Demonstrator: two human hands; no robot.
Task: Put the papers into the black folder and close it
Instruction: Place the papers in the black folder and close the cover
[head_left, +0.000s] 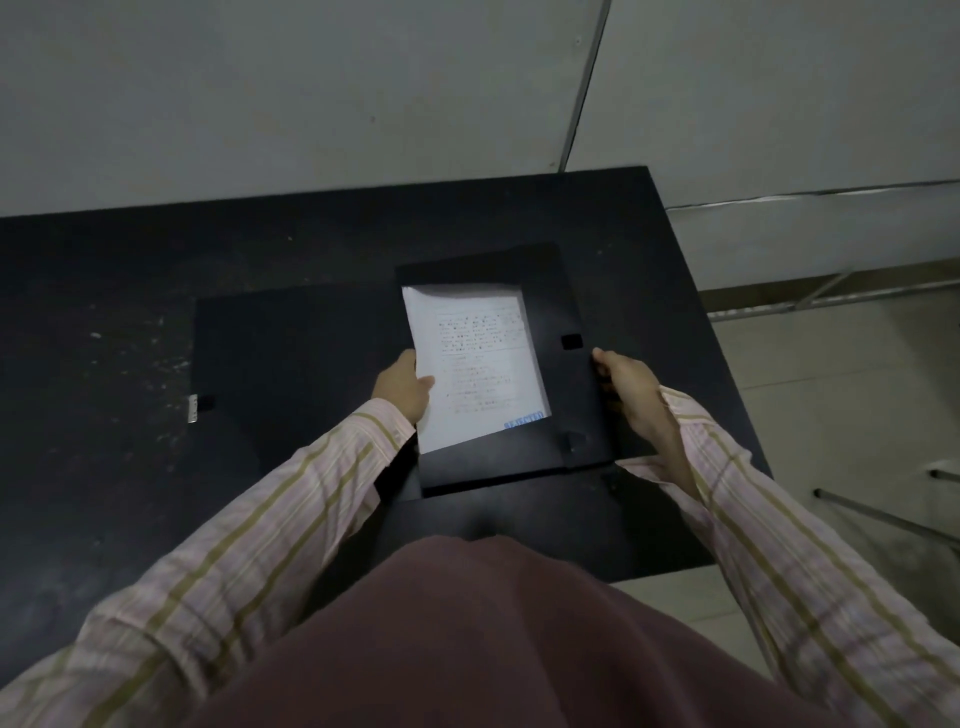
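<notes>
My left hand grips the left edge of the papers, thumb lying on top of the top sheet and fingers tucked out of sight beneath; the stack sits inside the open black folder, between my two hands, with its top sheet showing lines of print too blurred to read and a small blue mark at the lower right corner; the folder's raised walls frame the stack on the far side, the right side and the near side; my right hand is closed around the folder's right edge, thumb on the upper face and fingers curled under it; just left of that thumb, on the folder's right flap, is a small square patch, and a second one shows nearer to me on the same flap; the folder's cover lies flat and open, spreading away to the left of my left hand; beyond its far-left edge, a small silver clip rests on the black table; everything sits on that table, whose surface to the left of my left hand is flecked with pale scuffs; my striped sleeves reach in from below; a pale wall stands beyond both hands.
</notes>
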